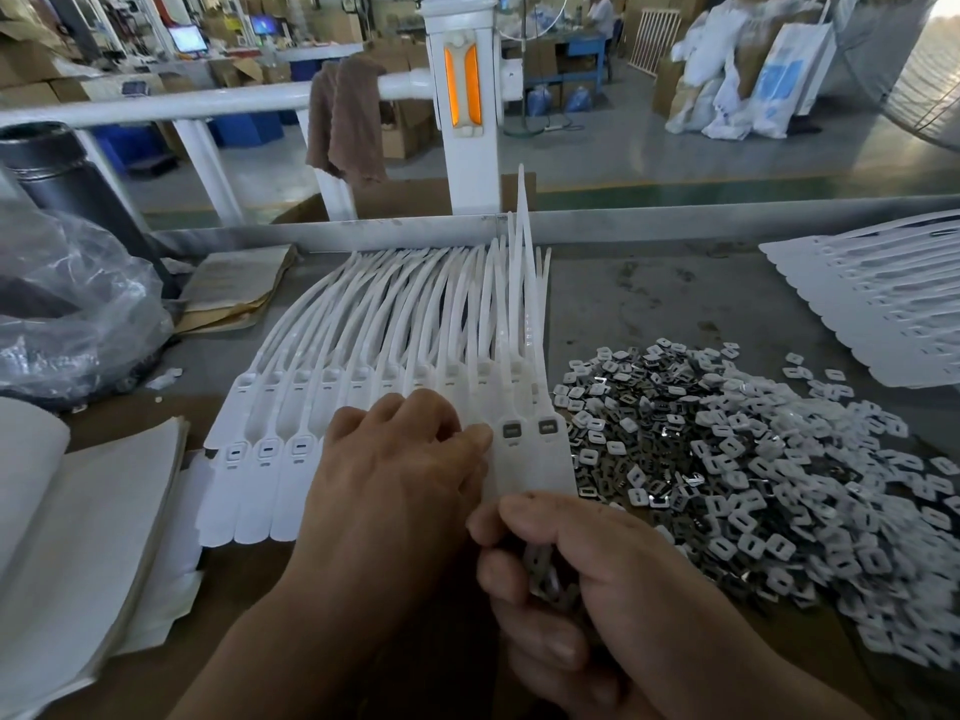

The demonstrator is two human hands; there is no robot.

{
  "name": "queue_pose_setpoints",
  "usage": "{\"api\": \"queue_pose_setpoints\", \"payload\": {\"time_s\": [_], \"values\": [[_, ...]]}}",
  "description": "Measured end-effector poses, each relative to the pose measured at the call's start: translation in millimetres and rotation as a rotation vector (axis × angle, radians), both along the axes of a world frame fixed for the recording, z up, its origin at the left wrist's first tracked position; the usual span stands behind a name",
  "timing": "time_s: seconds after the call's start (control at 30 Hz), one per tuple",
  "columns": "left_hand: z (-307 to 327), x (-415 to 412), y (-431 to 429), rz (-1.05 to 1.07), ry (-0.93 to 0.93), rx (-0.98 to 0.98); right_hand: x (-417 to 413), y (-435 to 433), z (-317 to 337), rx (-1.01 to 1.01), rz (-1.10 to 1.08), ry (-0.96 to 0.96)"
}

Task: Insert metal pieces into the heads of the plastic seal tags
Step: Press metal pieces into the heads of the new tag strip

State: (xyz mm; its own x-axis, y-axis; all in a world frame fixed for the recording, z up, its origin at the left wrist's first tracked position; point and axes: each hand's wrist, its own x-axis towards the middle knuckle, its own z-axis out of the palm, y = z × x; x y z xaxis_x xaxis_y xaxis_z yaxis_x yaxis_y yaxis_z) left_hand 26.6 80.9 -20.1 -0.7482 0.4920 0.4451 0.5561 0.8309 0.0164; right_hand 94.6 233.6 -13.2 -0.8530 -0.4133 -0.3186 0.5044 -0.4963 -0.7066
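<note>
Nearest to me, my right hand [623, 589] is curled tight round a bunch of thin grey metal pieces [550, 579], thumb tip and forefinger tip meeting just at the near edge of the row of white plastic seal tags [291, 459]. That row lies flat on brown cardboard, its broad flags toward me and its thin tails fanning away. My left hand [395, 475] lies on the middle of the row, knuckles up and fingers bent, the forefinger tip pressing beside a tag head; whether my thumb pinches anything underneath I cannot tell. At the right end of the row two heads [511, 430] show dark metal in their square sockets, while the three heads at the left end show only a pale slot. Left of the row sits a stack of white sheets [78, 511]. Right of the row a loose heap of metal clips and white square caps [753, 459] spreads over the grey metal tabletop [649, 298]. Beyond the row's left end lie brown paper folders [234, 288] and a crumpled clear plastic bag [67, 314]. Far right of the row is another sheet of white tags [883, 304]. Behind the row stands a white post with orange reflectors [462, 90], a brown towel [348, 122] hanging on its rail.
</note>
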Motion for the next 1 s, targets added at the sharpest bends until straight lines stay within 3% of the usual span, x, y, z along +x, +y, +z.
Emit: {"api": "queue_pose_setpoints", "payload": {"time_s": [0.27,0.4,0.5,0.57,0.73,1.0], "values": [[-1.4,3.1,1.1,0.032,-0.108,0.137,-5.3,0.0,-0.7,-0.138,-0.099,-0.115],[11.6,20.4,-3.7,0.069,-0.137,0.517,-8.8,2.9,4.0,-0.279,-0.226,-0.185],[18.7,43.0,-5.5,0.003,-0.118,0.654,-10.8,3.1,7.0,-0.370,-0.296,-0.231],[17.3,57.3,-1.5,-0.061,-0.141,0.635,-11.7,1.6,7.3,-0.378,-0.332,-0.244],[2.6,63.8,14.1,-0.120,-0.060,0.379,-12.3,2.4,3.5,-0.386,-0.347,-0.270],[-0.5,51.0,20.6,-0.067,-0.065,0.392,-11.2,3.0,1.7,-0.478,-0.336,-0.271]]}}
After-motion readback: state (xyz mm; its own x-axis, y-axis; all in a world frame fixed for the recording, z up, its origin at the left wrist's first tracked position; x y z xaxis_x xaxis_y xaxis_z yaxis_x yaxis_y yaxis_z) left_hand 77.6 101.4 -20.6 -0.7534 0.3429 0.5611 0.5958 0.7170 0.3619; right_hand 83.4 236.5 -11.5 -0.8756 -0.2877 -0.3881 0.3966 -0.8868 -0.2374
